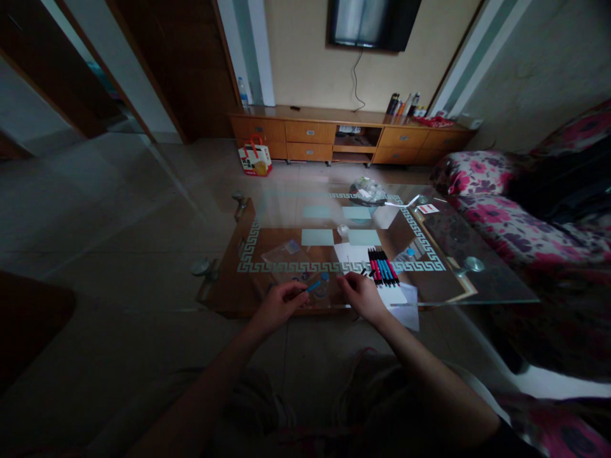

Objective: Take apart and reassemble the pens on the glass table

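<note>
My left hand (280, 301) is closed in a pinch on a blue pen (313, 286) at the near edge of the glass coffee table (487, 280). My right hand (361, 294) is close beside it, fingers curled; what they hold is too small to make out. Just right of my right hand, a row of red, blue and black pens (382, 267) lies on white paper (400, 298). Small clear plastic bags (286, 254) lie on the glass in front of my left hand.
A crumpled plastic bag (367, 191) and a small red and white card (428, 208) sit at the table's far end. A floral sofa (515, 216) runs along the right. A wooden TV cabinet (348, 135) and a paper shopping bag (255, 159) stand by the far wall.
</note>
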The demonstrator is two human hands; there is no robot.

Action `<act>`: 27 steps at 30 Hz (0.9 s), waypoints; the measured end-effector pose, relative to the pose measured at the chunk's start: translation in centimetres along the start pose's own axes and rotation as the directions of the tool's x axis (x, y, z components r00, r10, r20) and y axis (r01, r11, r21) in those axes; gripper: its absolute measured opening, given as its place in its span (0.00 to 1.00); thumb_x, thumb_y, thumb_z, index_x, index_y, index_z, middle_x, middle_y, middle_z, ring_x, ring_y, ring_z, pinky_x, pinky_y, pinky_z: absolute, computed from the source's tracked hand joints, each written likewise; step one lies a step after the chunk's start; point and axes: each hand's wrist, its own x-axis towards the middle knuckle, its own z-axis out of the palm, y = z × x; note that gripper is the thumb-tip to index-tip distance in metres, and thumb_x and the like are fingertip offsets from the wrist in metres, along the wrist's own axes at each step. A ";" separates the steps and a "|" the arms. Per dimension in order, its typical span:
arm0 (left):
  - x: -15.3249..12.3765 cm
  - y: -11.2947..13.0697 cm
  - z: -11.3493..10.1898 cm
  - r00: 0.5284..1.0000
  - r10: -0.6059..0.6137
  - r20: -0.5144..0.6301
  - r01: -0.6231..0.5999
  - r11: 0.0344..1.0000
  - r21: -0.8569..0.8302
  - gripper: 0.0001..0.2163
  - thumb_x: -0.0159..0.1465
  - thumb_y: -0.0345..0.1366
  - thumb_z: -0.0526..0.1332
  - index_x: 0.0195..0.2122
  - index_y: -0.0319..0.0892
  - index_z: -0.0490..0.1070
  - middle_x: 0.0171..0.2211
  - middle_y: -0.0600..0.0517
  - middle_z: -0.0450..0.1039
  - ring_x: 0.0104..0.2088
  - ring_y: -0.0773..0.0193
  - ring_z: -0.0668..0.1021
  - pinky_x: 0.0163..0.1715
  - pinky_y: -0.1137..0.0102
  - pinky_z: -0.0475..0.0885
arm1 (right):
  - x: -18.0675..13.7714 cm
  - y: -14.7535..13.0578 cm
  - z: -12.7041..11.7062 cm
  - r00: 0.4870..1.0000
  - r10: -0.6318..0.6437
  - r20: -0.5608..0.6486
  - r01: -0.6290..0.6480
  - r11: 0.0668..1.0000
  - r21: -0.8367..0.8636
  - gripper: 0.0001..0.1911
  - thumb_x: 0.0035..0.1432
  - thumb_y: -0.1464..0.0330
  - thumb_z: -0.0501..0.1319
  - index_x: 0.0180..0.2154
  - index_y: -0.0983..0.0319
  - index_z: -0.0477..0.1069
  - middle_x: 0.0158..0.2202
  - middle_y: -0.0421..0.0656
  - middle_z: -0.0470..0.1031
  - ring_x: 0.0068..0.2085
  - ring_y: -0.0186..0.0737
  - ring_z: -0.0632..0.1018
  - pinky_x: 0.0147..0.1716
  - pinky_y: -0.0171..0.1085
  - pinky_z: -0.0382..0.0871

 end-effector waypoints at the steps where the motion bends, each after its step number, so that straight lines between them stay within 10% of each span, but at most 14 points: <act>1: 0.0 0.0 0.0 1.000 0.007 0.010 -0.007 1.000 0.010 0.15 0.58 0.45 0.66 0.41 0.39 0.76 0.35 0.48 0.80 0.35 0.60 0.80 0.38 0.67 0.74 | 0.0 -0.2 0.3 0.998 0.023 0.067 -0.032 0.989 0.145 0.22 0.63 0.52 0.53 0.30 0.63 0.72 0.27 0.42 0.75 0.29 0.35 0.74 0.29 0.31 0.63; 7: -0.2 -0.1 -0.1 0.991 0.075 0.107 -0.089 0.987 0.131 0.14 0.59 0.43 0.66 0.42 0.41 0.78 0.39 0.47 0.80 0.38 0.59 0.79 0.41 0.67 0.73 | -0.8 -1.2 1.8 0.912 0.076 0.404 -0.355 0.640 0.681 0.23 0.55 0.52 0.63 0.43 0.64 0.72 0.31 0.42 0.77 0.27 0.31 0.75 0.25 0.29 0.63; 27: -0.4 1.3 0.1 0.984 0.093 -0.149 -0.097 0.995 -0.019 0.14 0.58 0.42 0.67 0.42 0.40 0.76 0.35 0.49 0.79 0.32 0.63 0.79 0.35 0.68 0.77 | -1.3 -0.8 2.1 0.839 0.098 0.536 -0.528 0.390 0.754 0.17 0.50 0.65 0.71 0.41 0.64 0.73 0.34 0.46 0.81 0.30 0.35 0.80 0.30 0.31 0.71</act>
